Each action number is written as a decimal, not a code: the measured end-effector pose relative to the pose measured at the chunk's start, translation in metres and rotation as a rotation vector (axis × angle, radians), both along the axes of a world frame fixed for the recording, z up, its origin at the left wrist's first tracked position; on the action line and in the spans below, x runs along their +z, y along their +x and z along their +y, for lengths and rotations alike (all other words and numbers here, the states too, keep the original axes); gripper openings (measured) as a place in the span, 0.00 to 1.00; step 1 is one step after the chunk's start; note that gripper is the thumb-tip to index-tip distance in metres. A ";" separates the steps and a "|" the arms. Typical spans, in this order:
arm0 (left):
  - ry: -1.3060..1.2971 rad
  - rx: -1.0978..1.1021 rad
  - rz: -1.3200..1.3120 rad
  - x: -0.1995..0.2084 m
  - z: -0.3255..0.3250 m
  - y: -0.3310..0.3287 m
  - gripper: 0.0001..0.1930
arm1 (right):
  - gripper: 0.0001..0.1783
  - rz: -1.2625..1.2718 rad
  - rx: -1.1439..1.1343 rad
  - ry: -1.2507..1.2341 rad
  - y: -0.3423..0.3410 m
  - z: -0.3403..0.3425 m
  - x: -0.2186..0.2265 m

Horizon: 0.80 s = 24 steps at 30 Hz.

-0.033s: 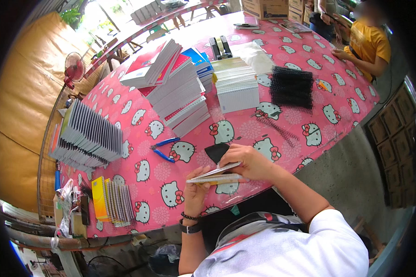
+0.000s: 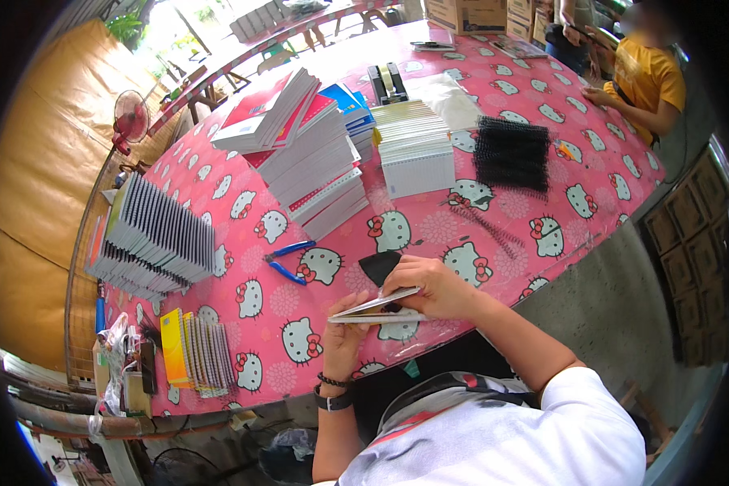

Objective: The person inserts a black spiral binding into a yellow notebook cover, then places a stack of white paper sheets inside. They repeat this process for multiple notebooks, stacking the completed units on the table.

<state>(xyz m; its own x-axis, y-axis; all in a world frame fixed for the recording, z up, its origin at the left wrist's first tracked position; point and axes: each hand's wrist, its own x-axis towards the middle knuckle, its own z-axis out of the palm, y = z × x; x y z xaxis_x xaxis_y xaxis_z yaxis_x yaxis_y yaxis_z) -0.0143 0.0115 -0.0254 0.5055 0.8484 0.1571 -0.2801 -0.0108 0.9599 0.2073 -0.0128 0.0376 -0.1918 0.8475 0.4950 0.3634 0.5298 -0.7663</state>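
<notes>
Near the table's front edge, a small notebook (image 2: 363, 317) is held partly spread, its leaves parted in a wedge toward the right. My left hand (image 2: 344, 328) grips its left end, fingers closed around it. Bent over the upper leaves at the right end is my right hand (image 2: 433, 285), pinching them; its fingertips are partly hidden. A black flat piece (image 2: 378, 266) lies just beyond the fingers, its kind unclear. To the left rest blue-handled cutting pliers (image 2: 287, 262), jaws toward the left. Loose dark binding coils (image 2: 490, 229) lie to the right.
Tall notebook stacks (image 2: 312, 166) and a pad stack (image 2: 417, 154) stand beyond my hands, beside a pile of black coils (image 2: 510, 154). Spiral-bound notebooks (image 2: 158, 235) and yellow-covered ones (image 2: 194, 352) sit left. A person in yellow (image 2: 644, 81) is at the far right.
The notebook's lower part has shifted: its yellow face no longer shows and a white edge does. My right fingers have moved slightly with the leaves.
</notes>
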 end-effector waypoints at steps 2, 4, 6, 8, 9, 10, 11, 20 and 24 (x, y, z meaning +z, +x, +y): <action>-0.093 -0.023 -0.041 0.000 -0.001 0.001 0.25 | 0.10 0.087 -0.049 0.020 -0.009 -0.001 -0.005; -0.116 0.040 0.006 -0.003 -0.002 -0.001 0.23 | 0.09 0.256 -0.197 -0.013 -0.018 -0.003 -0.011; -0.122 0.074 0.034 -0.006 -0.002 -0.003 0.21 | 0.07 0.414 -0.304 -0.059 -0.021 -0.001 -0.019; -0.109 0.083 0.044 -0.009 -0.003 -0.005 0.19 | 0.08 0.567 -0.286 -0.155 -0.019 0.000 -0.022; -0.118 0.104 0.039 -0.009 -0.004 -0.003 0.17 | 0.09 0.643 -0.279 -0.205 -0.018 0.001 -0.022; -0.127 0.126 0.035 -0.007 -0.005 -0.001 0.16 | 0.08 0.691 -0.227 -0.297 -0.015 -0.001 -0.021; -0.136 0.149 0.030 -0.007 -0.007 0.000 0.14 | 0.08 0.659 -0.246 -0.270 -0.012 -0.001 -0.024; 0.032 0.313 0.278 -0.020 -0.004 -0.030 0.12 | 0.12 0.214 -0.503 -0.061 0.092 0.091 -0.013; 0.077 0.272 0.167 -0.006 -0.008 -0.022 0.13 | 0.19 -0.387 -0.897 0.200 0.118 0.112 -0.031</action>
<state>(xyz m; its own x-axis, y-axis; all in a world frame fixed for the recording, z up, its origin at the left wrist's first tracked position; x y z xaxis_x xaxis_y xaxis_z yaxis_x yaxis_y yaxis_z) -0.0362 0.0033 -0.0313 0.2861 0.9447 0.1604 -0.0955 -0.1384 0.9858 0.3251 0.0996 0.0070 0.3006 0.6657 0.6830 0.8984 0.0427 -0.4370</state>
